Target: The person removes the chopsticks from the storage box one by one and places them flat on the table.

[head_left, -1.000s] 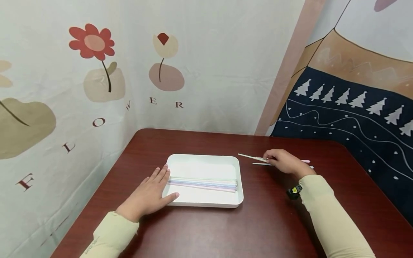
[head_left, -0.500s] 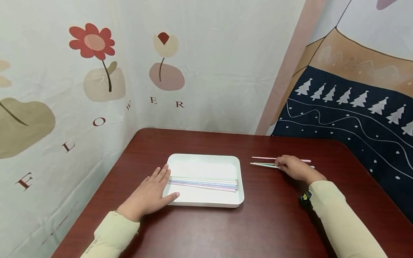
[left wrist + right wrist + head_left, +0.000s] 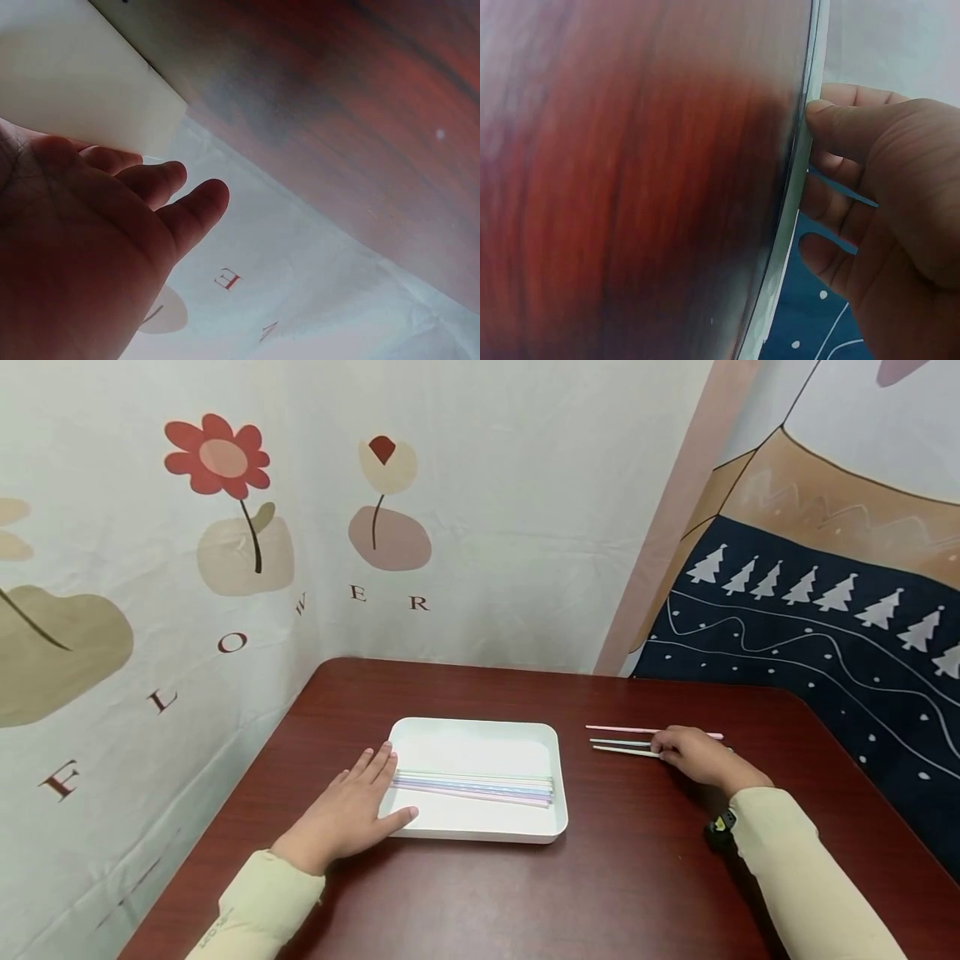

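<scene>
A shallow white tray [image 3: 472, 745] stands mid-table with several pastel chopsticks [image 3: 480, 789] lying side by side in it. My left hand [image 3: 348, 814] rests flat over the tray's left rim, fingers spread. In the left wrist view its fingers [image 3: 202, 210] stretch along the tray's pale wall [image 3: 112, 97]. Right of the tray, my right hand [image 3: 697, 758] pinches a pale green chopstick [image 3: 626, 750] low at the table, seen between thumb and forefinger in the right wrist view. Beyond it lie another pale chopstick [image 3: 611, 742] and a pink one [image 3: 618, 728], roughly parallel.
The dark red wooden table [image 3: 487, 893] has rounded far corners. A hanging cloth with printed flowers [image 3: 510, 527] borders the back and left. Another cloth, dark blue with white trees [image 3: 795, 635], hangs at the right. A dark wrist device [image 3: 722, 827] sits under the right sleeve.
My right hand has moved right and nearer with the pale chopstick, which was slanted across the others and now lies nearly in line with them. The left hand and tray stay put.
</scene>
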The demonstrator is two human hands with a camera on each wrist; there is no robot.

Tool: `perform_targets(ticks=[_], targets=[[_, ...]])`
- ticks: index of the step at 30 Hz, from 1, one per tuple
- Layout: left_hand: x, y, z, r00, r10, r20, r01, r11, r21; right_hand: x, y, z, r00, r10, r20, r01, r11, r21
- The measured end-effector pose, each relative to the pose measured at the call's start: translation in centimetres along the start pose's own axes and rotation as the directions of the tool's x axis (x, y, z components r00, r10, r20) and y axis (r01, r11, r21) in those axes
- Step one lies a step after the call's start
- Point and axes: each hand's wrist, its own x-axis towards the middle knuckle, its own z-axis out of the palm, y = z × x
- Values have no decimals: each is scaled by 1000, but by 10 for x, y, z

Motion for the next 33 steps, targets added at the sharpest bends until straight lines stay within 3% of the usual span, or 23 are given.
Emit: perform_targets(ticks=[11,17,25,33], targets=[[-4,-1,0,1000,-7,12,7,1000,-6,0,-2,7,999,40,37,-40,999,20],[-3,-2,-2,1000,1,-7,-1,1000,0,7,-12,-5,996,79,34,-81,995,56],[-4,-2,-2,1000,-6,-10,6,1000,-6,39,-59,-18,999,-44,-11,45,990,135],[-2,1,-1,1000,1,-7,-1,1000,-19,78,-110,-20,997,-81,20,75,977,199]])
